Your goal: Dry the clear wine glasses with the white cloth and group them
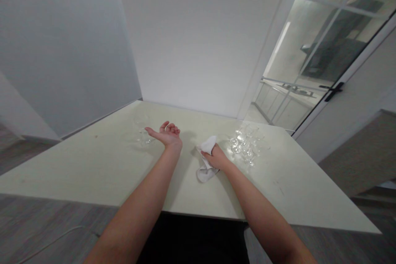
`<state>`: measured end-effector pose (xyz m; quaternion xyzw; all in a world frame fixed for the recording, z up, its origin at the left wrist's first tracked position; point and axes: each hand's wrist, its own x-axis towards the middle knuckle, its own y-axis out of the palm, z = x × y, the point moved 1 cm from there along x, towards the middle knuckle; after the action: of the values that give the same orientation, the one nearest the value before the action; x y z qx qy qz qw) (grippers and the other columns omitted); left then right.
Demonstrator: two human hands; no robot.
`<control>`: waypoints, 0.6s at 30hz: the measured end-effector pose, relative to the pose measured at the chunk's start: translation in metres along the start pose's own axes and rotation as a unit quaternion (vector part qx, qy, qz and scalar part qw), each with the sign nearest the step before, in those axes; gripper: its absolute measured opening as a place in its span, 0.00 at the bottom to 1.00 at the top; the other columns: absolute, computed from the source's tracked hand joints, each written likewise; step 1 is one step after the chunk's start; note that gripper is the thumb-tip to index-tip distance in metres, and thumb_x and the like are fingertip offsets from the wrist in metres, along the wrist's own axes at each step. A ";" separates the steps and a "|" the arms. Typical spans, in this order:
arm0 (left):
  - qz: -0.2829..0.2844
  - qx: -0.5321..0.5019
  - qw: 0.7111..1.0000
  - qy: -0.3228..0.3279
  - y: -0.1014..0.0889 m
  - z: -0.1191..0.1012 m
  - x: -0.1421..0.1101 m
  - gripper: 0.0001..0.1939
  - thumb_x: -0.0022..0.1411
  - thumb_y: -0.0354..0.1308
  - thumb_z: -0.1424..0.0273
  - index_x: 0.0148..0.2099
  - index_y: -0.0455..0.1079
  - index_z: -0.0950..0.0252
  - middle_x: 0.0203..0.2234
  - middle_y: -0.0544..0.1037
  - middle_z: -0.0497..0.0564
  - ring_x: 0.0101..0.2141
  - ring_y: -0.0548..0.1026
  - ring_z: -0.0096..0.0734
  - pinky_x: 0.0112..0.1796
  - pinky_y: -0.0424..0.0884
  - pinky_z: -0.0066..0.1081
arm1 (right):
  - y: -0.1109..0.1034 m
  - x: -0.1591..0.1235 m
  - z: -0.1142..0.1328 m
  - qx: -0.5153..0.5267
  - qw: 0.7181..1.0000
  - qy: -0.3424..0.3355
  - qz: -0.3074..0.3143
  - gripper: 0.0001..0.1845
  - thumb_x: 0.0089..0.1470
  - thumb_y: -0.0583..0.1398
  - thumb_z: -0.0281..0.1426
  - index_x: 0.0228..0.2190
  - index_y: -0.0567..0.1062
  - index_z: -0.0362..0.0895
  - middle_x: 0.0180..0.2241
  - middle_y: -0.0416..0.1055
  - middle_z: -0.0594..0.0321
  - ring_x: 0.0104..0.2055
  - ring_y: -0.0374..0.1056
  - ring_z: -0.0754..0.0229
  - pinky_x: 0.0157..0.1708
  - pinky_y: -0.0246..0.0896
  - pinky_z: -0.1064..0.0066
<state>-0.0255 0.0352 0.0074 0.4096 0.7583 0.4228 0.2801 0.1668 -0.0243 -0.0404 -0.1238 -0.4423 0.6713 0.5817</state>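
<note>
My left hand (167, 133) hovers palm up over the white table (93, 169), thumb out and fingers loosely curled, holding nothing. Just left of it stands a clear stemmed glass (143, 130), close to the thumb. My right hand (214, 157) is closed round a white cloth (206, 161), part of which hangs down onto the table. To the right of that hand stands a cluster of several clear stemmed glasses (247, 142).
The table fills a corner between white walls. A glass door with a black handle (333, 90) stands at the right. Grey wood floor and a thin cable (52, 241) lie at the lower left. A low ledge (361, 152) flanks the right side.
</note>
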 end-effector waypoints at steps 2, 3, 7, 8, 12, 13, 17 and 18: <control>-0.010 -0.018 1.000 -0.009 -0.002 -0.004 0.003 0.41 0.43 0.32 0.31 0.32 0.61 0.64 0.18 0.64 0.44 0.14 0.62 0.20 0.16 0.54 0.23 | 0.000 0.000 -0.001 -0.005 1.000 0.007 0.001 0.19 0.52 0.58 0.35 0.44 0.72 0.39 0.46 0.70 0.49 0.49 0.66 0.52 0.51 0.58 0.63; -0.013 -0.022 1.000 -0.010 -0.003 -0.005 0.005 0.41 0.43 0.32 0.31 0.32 0.60 0.64 0.17 0.63 0.44 0.14 0.62 0.20 0.16 0.54 0.23 | 0.000 -0.001 -0.001 -0.007 1.000 0.011 0.003 0.19 0.52 0.58 0.35 0.44 0.72 0.39 0.46 0.70 0.49 0.49 0.65 0.52 0.51 0.58 0.63; -0.018 -0.029 0.999 -0.009 -0.007 -0.011 0.016 0.39 0.43 0.34 0.31 0.30 0.59 0.63 0.16 0.62 0.43 0.13 0.60 0.20 0.15 0.52 0.23 | 0.000 -0.001 0.001 -0.013 1.000 0.014 0.009 0.19 0.52 0.58 0.35 0.44 0.72 0.39 0.46 0.70 0.49 0.49 0.65 0.53 0.50 0.59 0.64; -0.021 -0.035 0.999 -0.010 -0.008 -0.013 0.018 0.39 0.43 0.34 0.31 0.30 0.59 0.63 0.16 0.62 0.43 0.13 0.60 0.20 0.15 0.52 0.23 | 0.000 -0.001 0.001 -0.013 1.000 0.013 0.009 0.18 0.53 0.58 0.35 0.44 0.72 0.39 0.46 0.70 0.50 0.49 0.65 0.53 0.50 0.59 0.64; -0.041 -0.061 0.997 -0.021 -0.010 -0.020 0.026 0.40 0.43 0.32 0.31 0.30 0.59 0.63 0.16 0.61 0.43 0.12 0.58 0.20 0.14 0.50 0.23 | -0.001 -0.001 0.001 -0.013 1.000 0.017 0.013 0.18 0.53 0.58 0.36 0.44 0.73 0.40 0.47 0.70 0.50 0.50 0.65 0.53 0.51 0.58 0.63; -0.044 -0.064 0.997 -0.026 -0.011 -0.022 0.028 0.40 0.42 0.32 0.31 0.30 0.59 0.63 0.15 0.61 0.43 0.12 0.58 0.20 0.14 0.49 0.24 | -0.001 -0.001 0.001 -0.012 1.000 0.018 0.014 0.18 0.53 0.58 0.36 0.44 0.73 0.40 0.47 0.70 0.50 0.51 0.64 0.52 0.51 0.58 0.63; -0.047 -0.070 0.995 -0.046 -0.014 -0.024 0.032 0.42 0.41 0.29 0.30 0.29 0.59 0.63 0.14 0.60 0.42 0.12 0.57 0.20 0.14 0.49 0.24 | 0.000 -0.001 0.001 -0.007 1.000 0.023 0.016 0.19 0.52 0.58 0.35 0.46 0.72 0.41 0.47 0.69 0.50 0.51 0.64 0.52 0.51 0.58 0.63; -0.044 -0.073 0.995 -0.053 -0.014 -0.024 0.034 0.42 0.41 0.29 0.30 0.29 0.60 0.63 0.14 0.60 0.42 0.12 0.57 0.21 0.14 0.49 0.24 | 0.000 -0.001 0.001 -0.006 0.999 0.028 0.017 0.20 0.52 0.59 0.35 0.46 0.72 0.41 0.48 0.69 0.50 0.51 0.64 0.52 0.51 0.58 0.63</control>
<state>-0.0669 0.0495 0.0040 0.3760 0.7272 0.4415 0.3673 0.1669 -0.0256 -0.0400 -0.1535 -0.4276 0.6747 0.5817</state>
